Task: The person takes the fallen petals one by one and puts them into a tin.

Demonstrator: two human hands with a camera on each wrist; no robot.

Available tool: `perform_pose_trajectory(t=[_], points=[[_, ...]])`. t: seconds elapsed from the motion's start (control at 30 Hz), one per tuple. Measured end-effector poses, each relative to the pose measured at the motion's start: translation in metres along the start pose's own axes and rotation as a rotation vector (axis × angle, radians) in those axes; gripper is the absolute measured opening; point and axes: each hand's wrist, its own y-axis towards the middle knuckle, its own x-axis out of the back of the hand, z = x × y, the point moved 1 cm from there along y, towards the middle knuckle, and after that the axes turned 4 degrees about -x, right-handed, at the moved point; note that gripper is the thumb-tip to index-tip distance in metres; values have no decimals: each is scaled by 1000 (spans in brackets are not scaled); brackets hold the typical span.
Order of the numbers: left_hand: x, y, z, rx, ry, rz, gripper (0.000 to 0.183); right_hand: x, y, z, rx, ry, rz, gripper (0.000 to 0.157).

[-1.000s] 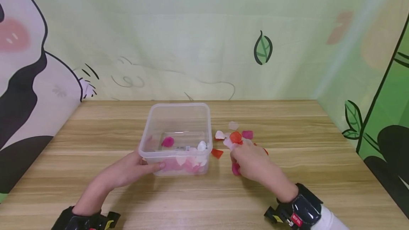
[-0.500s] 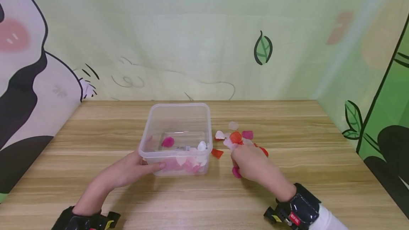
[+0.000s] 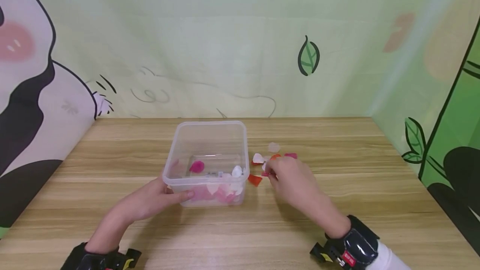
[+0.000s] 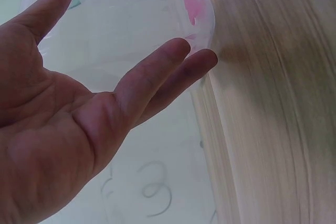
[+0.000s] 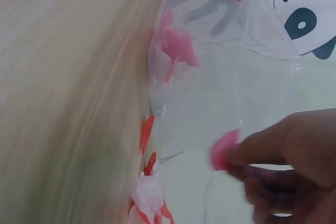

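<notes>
My right hand [image 3: 296, 180] pinches a pink petal [image 5: 224, 149] between thumb and fingertips, raised just above the loose petals. It is to the right of a clear plastic container [image 3: 208, 136], which stands uncovered. Inside lie a magenta petal [image 3: 196, 166], a white one [image 3: 236, 171] and several pale pink petals [image 3: 221, 193]. At the container's front left corner rests my left hand [image 3: 150, 201], thumb along the front wall. The left wrist view shows its fingers [image 4: 157, 72] nearly straight and spread, touching the plastic.
Between container and right hand lie a white petal [image 3: 258, 158] and an orange-red petal [image 3: 255, 181]. A pale petal [image 3: 273, 147] and a magenta petal [image 3: 291, 155] lie farther back on the wooden table [image 3: 225, 241]. A printed cloth backdrop [image 3: 225, 53] borders the table's rear edge.
My right hand has moved back and slightly left and lifted a pink petal; the magenta petal at its near side is gone from that spot. The left hand and container have not moved.
</notes>
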Motion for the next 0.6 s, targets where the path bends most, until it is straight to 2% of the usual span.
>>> perform_pose_trajectory(t=[0.1,0.23,0.47,0.6], points=[[0,0,1,-4,4,-1,89,5,0,2,52,64,-166,12],[1,1,1,-9,0,0,88,10,-1,6,115,137,-312,12],[0,1,0,-4,11,-1,89,15,-3,12,215,277,-462,17],[0,0,0,-9,6,0,89,17,-5,18,280,309,-520,18]])
